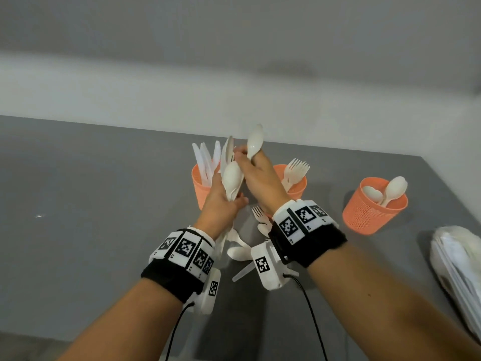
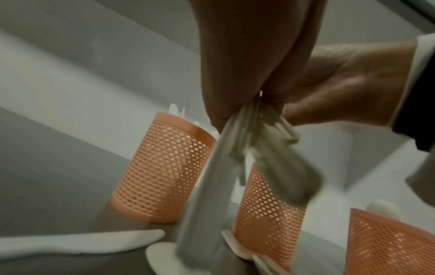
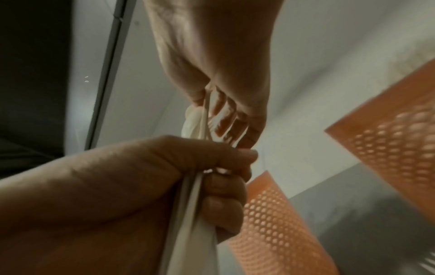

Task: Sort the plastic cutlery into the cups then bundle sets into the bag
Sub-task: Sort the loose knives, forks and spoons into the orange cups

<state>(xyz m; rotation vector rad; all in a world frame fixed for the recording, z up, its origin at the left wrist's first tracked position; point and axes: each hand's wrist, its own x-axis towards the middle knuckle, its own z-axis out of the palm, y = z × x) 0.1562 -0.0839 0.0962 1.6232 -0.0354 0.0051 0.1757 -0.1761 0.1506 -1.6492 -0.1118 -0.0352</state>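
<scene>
My left hand [image 1: 221, 201] is raised above the table and grips a bundle of white plastic cutlery [image 1: 232, 178], spoon bowls upward, with the handles [image 2: 233, 167] hanging below the fist. My right hand [image 1: 256, 175] holds a single white spoon [image 1: 255, 139] upright, and its fingertips [image 3: 235, 122] reach into the top of the bundle. Behind the hands stand three orange mesh cups: the left cup [image 1: 199, 186] holds knives, the middle cup [image 1: 296, 186] forks, the right cup [image 1: 369, 214] spoons. A stack of white bags [image 1: 458, 261] lies at the right edge.
Loose forks and spoons [image 1: 242, 246] lie on the grey table [image 1: 91, 204] under my wrists. A loose spoon [image 2: 82, 241] lies before the left cup [image 2: 164, 167]. A pale wall runs along the table's far edge.
</scene>
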